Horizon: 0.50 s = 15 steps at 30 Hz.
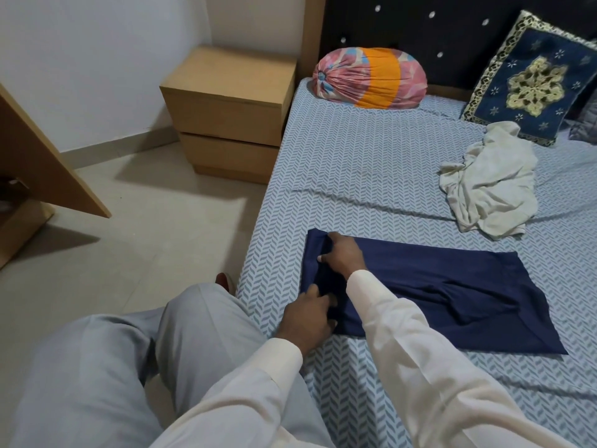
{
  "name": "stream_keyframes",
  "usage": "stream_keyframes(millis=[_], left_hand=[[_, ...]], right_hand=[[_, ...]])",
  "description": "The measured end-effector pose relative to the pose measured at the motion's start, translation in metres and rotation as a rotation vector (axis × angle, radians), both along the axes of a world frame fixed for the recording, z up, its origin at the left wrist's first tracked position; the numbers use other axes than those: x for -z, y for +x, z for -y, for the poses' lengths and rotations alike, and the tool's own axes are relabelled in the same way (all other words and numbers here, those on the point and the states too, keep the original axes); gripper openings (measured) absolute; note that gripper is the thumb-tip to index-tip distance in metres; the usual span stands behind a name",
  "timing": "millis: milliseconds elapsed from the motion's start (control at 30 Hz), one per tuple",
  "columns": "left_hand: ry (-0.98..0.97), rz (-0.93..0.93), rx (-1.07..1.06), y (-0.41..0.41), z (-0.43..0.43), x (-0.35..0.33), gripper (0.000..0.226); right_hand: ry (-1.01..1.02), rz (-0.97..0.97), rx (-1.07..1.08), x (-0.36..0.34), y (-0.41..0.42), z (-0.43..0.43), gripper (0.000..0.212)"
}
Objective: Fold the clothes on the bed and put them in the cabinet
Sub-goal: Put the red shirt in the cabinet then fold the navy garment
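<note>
Navy garment point(452, 295) lies flat on the bed point(355, 156), lower centre of frame. Looks thin, limp and light, so it will probably sag if lifted one-handed. Left hand point(307, 315) and right hand point(342, 253) both have fingers curled round its left edge. Best hold: the corners. White garment point(487, 182), upper right, is crumpled.

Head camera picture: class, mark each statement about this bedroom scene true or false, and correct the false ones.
1. The left hand and the right hand both grip the navy garment. True.
2. The white garment is neatly folded. False: it lies crumpled on the bed.
3. The bolster lies at the head of the bed, by the headboard. True.
4. The bedside cabinet has an open drawer. False: both drawers look shut.
</note>
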<state>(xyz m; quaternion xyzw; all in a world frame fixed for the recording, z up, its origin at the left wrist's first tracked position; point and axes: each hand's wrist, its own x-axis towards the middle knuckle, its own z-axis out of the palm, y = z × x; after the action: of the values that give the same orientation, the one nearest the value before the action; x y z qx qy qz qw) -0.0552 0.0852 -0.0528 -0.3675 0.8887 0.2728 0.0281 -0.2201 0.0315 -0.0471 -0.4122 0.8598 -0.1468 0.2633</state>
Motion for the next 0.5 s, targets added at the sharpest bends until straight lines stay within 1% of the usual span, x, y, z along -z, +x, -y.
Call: stream_keyframes(millis=[200,333,367,433,500], left_hand=[[0.000,-0.043,-0.074,0.009,0.003,0.001,0.035],[0.040,-0.142,-0.077,0.003,0.003,-0.003,0.042],[0.044,-0.133,-0.066,0.001,0.003,-0.002,0.045],[0.018,-0.045,-0.036,0.002,0.002,-0.001,0.052],[-0.015,0.007,-0.042,0.005,0.002,0.000,0.052]], right_hand=[[-0.003,-0.005,-0.021,-0.003,0.005,0.005,0.061],[-0.044,0.021,-0.002,0.000,0.003,0.002,0.057],[-0.050,0.023,0.002,0.000,0.004,0.002,0.058],[-0.054,0.023,0.000,0.001,0.008,0.004,0.062],[-0.065,0.023,-0.012,0.001,0.013,0.007,0.062]])
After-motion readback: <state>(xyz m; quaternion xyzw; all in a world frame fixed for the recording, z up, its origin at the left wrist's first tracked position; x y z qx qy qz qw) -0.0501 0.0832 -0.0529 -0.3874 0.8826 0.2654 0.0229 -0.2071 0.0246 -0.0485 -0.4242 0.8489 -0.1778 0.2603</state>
